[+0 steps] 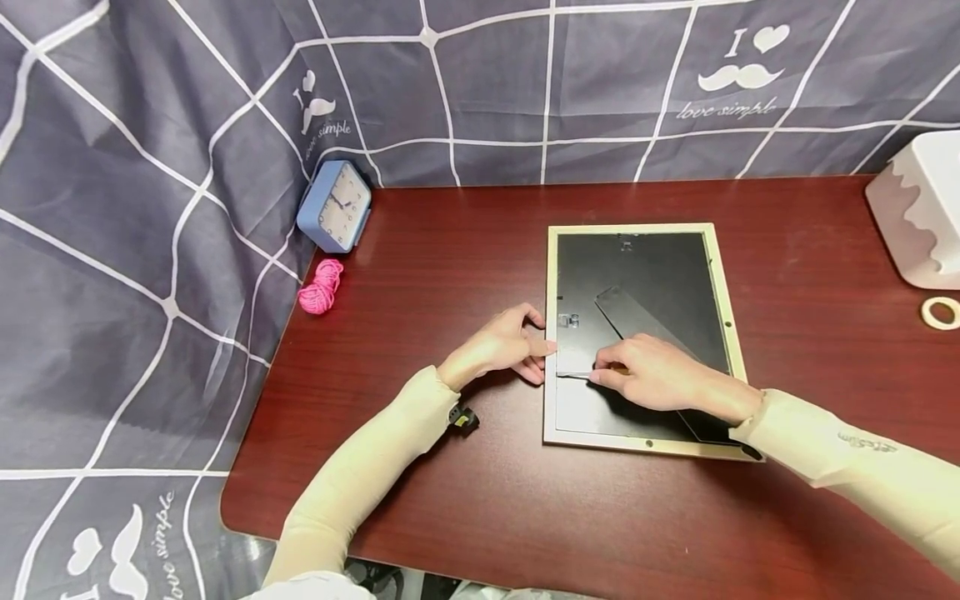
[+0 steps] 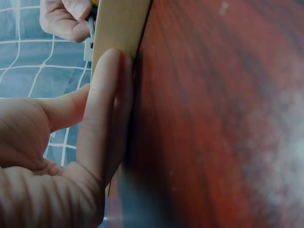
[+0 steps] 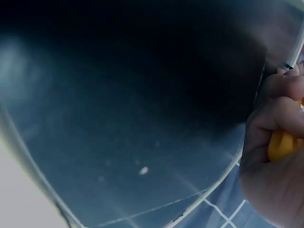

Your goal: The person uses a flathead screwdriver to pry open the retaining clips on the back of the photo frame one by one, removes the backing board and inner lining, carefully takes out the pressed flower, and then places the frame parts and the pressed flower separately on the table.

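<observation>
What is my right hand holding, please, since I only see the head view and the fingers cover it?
Observer: The right wrist view shows the right hand gripping a yellow handle.
Operator: Thank you. Is the left hand actually touching the frame?
Observer: Yes; in the left wrist view the left hand's fingers lie straight against the picture frame edge.
Operator: Does the tool have a metal part?
Observer: The left wrist view shows a thin metal blade under the right hand, at the frame's edge.
</observation>
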The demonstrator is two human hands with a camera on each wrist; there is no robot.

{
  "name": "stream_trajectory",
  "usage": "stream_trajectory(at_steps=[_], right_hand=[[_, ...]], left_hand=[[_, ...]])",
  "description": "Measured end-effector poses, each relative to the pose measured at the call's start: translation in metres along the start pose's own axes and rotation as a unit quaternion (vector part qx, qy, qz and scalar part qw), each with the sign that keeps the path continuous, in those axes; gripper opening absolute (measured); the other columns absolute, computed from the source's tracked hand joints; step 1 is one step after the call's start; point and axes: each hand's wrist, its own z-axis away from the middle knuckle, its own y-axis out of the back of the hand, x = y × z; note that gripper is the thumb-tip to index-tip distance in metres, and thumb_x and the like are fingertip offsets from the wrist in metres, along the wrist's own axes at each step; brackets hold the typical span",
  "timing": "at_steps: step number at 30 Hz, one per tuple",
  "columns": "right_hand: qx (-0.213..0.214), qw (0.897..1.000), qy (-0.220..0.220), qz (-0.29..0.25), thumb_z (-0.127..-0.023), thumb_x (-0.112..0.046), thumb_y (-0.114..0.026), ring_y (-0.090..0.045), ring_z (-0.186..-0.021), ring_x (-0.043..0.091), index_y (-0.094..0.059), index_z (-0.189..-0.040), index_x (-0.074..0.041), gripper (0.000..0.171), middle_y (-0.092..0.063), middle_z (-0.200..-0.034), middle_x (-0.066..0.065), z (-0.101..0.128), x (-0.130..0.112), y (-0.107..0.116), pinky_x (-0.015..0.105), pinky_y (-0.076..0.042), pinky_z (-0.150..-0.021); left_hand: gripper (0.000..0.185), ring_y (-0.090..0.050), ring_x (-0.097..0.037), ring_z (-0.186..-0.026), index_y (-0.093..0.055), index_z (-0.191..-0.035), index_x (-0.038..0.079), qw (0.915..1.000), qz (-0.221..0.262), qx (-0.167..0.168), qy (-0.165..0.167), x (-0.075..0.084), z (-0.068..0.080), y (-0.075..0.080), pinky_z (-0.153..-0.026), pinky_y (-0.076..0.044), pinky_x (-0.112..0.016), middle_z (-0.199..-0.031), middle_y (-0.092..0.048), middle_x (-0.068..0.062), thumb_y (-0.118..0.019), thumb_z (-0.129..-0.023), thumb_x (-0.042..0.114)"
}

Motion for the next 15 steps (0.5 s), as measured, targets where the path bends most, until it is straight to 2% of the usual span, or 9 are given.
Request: stream_trajectory(at_steps=[4, 10, 15], right_hand=[[0.004, 1.000, -0.001, 0.004, -0.104, -0.025, -0.071, -0.047, -0.064, 0.003, -0.070, -0.081, -0.025, 0.024, -0.048, -0.064, -0.015, -0.0008, 0.0007, -0.0020, 0.023, -0.038, -0.059], [0.011, 1.000, 0.021, -0.005, -0.104, -0.023, -0.071, -0.045, -0.063, 0.001, -0.067, -0.079, -0.025, 0.025, -0.043, -0.064, -0.016, -0.0018, 0.0056, -0.0045, 0.023, -0.036, -0.057], [0.011, 1.000, 0.013, 0.003, -0.104, -0.023, -0.072, -0.045, -0.062, 0.002, -0.067, -0.080, -0.024, 0.025, -0.043, -0.063, -0.016, -0.0030, 0.0019, -0.0040, 0.023, -0.036, -0.057]], left_hand=[[0.051, -0.075, -0.022, -0.063, -0.042, -0.144, -0.002, 1.0000, 0.002, -0.003, 0.005, -0.0006, -0.0004, -0.0007, -0.071, -0.073, -0.040, -0.084, -0.068, -0.014, -0.072, -0.104, 0.006], [0.050, -0.075, -0.023, -0.064, -0.042, -0.144, -0.002, 0.9999, 0.009, 0.000, 0.008, -0.0014, 0.0000, -0.0026, -0.072, -0.073, -0.040, -0.083, -0.068, -0.013, -0.072, -0.104, 0.005], [0.050, -0.074, -0.023, -0.066, -0.041, -0.143, -0.001, 0.9999, 0.007, -0.001, 0.014, 0.0010, 0.0006, -0.0013, -0.073, -0.073, -0.039, -0.084, -0.068, -0.013, -0.072, -0.104, 0.005]])
